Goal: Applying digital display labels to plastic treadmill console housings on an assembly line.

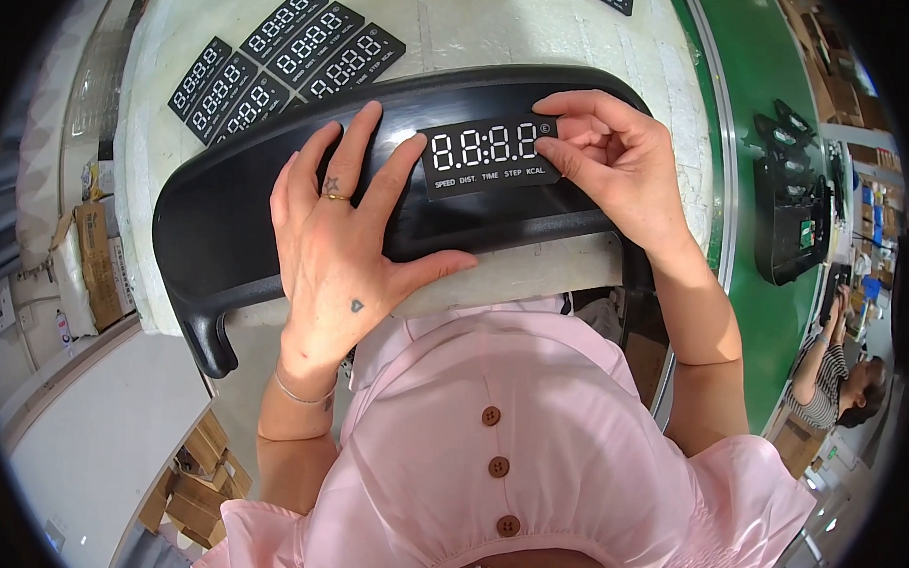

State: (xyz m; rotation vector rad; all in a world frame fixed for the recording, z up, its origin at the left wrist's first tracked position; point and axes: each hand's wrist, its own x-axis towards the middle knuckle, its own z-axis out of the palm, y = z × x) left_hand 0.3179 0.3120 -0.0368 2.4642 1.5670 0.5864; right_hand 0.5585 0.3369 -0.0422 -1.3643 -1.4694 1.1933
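Right hand [629, 162] on label [479, 157] (partly hidden)

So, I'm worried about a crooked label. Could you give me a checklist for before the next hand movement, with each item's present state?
1. Left hand resting on the black casing, fingers spread: ok.
2. Right hand at the display label's right end: ok.
3. Label face up and reading upright to the wearer: ok.
4. Label's right end fully visible: not ok, the right hand overlaps it.
5. Label flat along every edge: cannot tell.
6. Spare labels off the casing's top: ok, they lie on the table.
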